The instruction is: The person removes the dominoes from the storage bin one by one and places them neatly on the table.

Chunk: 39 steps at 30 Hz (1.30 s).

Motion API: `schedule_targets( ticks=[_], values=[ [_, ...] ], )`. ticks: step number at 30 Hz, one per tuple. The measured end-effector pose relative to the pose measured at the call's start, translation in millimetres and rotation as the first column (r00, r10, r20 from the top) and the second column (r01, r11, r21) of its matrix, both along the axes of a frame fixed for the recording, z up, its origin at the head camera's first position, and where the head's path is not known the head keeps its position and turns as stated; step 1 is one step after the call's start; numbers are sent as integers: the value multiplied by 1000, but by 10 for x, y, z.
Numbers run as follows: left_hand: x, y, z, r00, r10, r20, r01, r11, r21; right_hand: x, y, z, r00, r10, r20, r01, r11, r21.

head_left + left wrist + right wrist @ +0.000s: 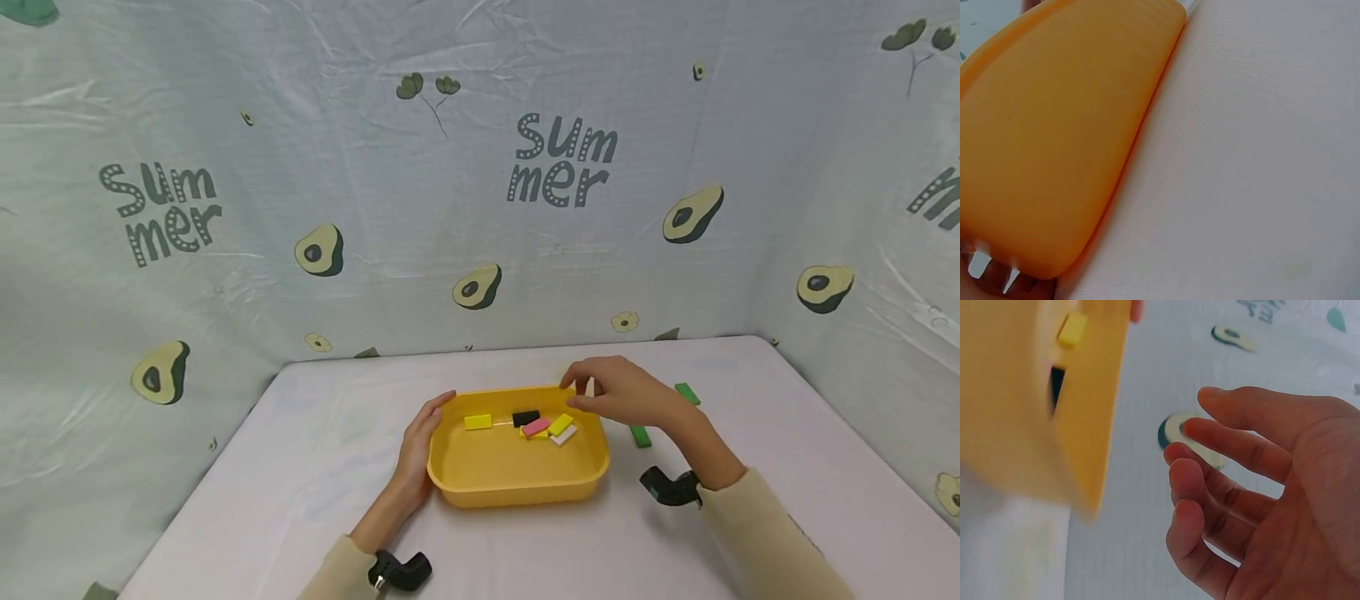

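A yellow tray (517, 487) stands on the table, and my left hand (418, 450) grips its left side at the wall and rim. Inside lie a yellow block (477, 422) off to the left and a loose cluster: a black block (526, 418), a pink block (536, 427), another yellow block (561, 424) and a white block (564, 435). One more yellow piece is partly hidden under the pink one. Above the tray's far right corner hovers my right hand (618, 390), fingers loosely bent and holding nothing; the right wrist view shows a gap between fingertips and tray.
Two green blocks lie right of the tray, one (687, 393) beyond the right forearm and one (641, 436) under the hand's near side. A white cloth covers the table (337, 433). Behind it hangs a sheet (375, 183) printed with avocados.
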<state>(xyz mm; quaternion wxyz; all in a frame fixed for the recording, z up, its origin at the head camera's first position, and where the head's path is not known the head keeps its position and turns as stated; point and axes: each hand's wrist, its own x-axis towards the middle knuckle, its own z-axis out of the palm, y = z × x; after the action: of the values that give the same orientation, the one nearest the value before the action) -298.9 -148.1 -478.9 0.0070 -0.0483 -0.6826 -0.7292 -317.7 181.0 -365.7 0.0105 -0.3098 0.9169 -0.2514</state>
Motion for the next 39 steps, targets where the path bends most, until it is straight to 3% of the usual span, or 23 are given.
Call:
schedule_targets(
  ticks=[5, 13, 15, 20, 26, 30, 39],
  values=[
    [-5, 20, 20, 1000, 13, 0, -13, 1000, -5, -30, -388, 10, 999, 38, 35, -38, 999, 4],
    [-22, 72, 24, 1000, -17, 1, 17, 1000, 19, -23, -828, -143, 968, 71, 240, -77, 997, 18],
    [-28, 69, 28, 1000, -9, -7, 10, 1000, 24, -20, -922, -189, 963, 90, 254, -97, 995, 17],
    [-34, 50, 25, 1000, -1, -7, 1, 1000, 20, -44, -1111, -363, 976, 124, 177, -137, 989, 60],
    [-33, 43, 17, 1000, 5, -10, -5, 1000, 18, -73, -1204, -543, 988, 88, 125, -103, 987, 123],
    [-36, 40, 14, 1000, -3, -13, 3, 1000, 22, -53, -1227, -591, 992, 59, 109, -77, 982, 171],
    [-39, 19, 3, 1000, 16, -20, -16, 1000, 11, -52, -1284, -653, 998, 60, -18, -54, 970, 235]
  ],
)
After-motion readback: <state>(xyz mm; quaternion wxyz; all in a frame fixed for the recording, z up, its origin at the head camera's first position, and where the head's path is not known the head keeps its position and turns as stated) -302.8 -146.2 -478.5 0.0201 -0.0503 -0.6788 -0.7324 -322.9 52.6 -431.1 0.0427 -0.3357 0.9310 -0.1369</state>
